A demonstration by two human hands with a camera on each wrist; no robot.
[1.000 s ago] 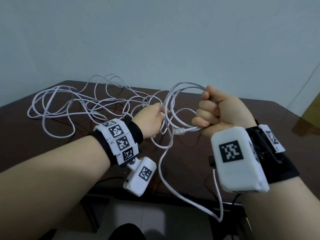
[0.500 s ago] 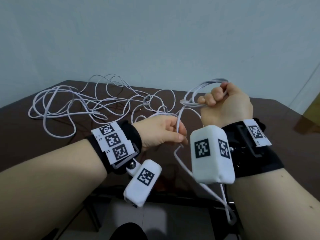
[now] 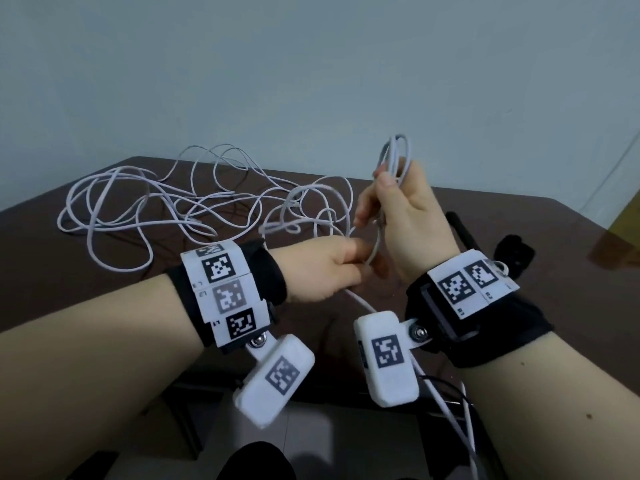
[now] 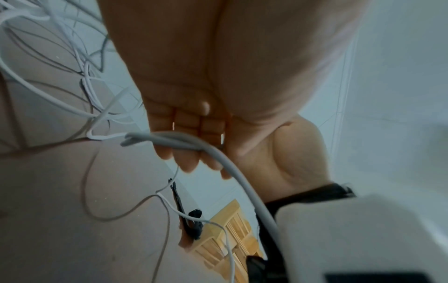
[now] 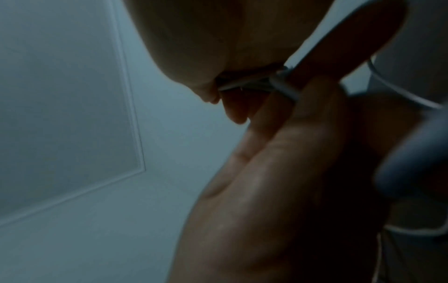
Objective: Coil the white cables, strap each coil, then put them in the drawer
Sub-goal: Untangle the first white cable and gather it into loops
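Coiling status: right hand (image 3: 403, 216) has swung upright, clamping the coil (image 3: 394, 157).
Left hand (image 3: 325, 268): pinches the trailing white cable (image 3: 372, 252) below, feeding another loop.
Remainder: loose on the table (image 3: 519, 230); strapping pending.

Dim, flat indoor light; right wrist view dark, blurred; wide-angle bending at edges.

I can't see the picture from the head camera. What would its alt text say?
Two bare hands work a white cable above a dark brown table: the right hand holds up a small bundle of loops, and the left hand pinches the strand running down from it. More loose white cable sprawls tangled across the table behind them.
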